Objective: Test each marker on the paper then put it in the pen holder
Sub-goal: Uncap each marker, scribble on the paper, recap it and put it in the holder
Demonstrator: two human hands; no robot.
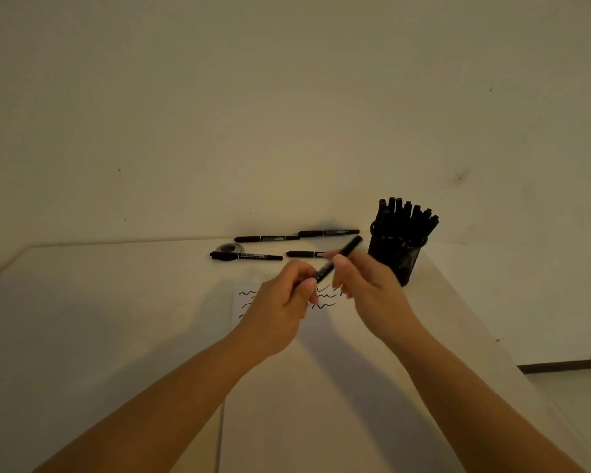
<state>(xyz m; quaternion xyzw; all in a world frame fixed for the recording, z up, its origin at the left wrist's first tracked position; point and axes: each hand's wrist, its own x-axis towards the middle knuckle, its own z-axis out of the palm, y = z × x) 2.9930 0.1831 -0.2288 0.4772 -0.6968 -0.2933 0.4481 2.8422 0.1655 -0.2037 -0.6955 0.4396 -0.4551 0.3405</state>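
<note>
Setting: pale surface against a plain wall.
Left hand: fingers pinch the lower end of a black marker.
Right hand: grips the same marker's middle, above the paper with its wavy test lines.
Pen holder: mesh, full of markers, just right of the hands.
Loose markers: four lie beyond the paper.

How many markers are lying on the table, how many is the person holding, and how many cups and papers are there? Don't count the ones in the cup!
Markers lying on the table: 4
Marker held in both hands: 1
Pen holder, a cup full of markers: 1
Paper with squiggles: 1
Total: 7
</note>
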